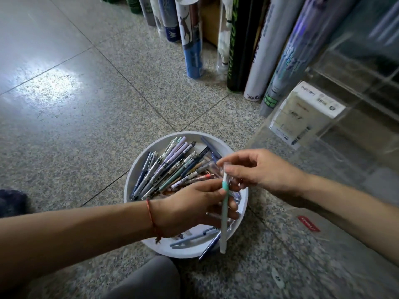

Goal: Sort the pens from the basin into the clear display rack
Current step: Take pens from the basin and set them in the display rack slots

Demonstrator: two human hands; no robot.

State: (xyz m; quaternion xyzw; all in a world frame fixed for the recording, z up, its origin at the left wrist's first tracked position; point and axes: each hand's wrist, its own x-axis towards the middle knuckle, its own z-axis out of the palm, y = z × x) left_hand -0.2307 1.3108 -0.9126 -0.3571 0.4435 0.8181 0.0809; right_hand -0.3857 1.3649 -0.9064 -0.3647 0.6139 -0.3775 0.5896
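A white round basin (pixel 138 167) stands on the speckled floor, full of several pens (pixel 172 167) lying side by side. Over its right side my left hand (pixel 190 210) grips a white pen with a teal grip (pixel 224 212) that hangs almost upright, tip past the basin's rim. My right hand (pixel 257 169) pinches the top end of that same pen, with a clear pen or cap also against its fingers. The clear display rack (pixel 354 87) stands at the right, with a white pen label card (pixel 306 111) on its front.
Tall shuttlecock tubes (pixel 194 39) lean in a row along the back, left of the rack. A red sticker (pixel 308 223) lies on the floor under my right forearm. My grey-clad knee (pixel 151 279) is just in front of the basin. Open floor lies to the left.
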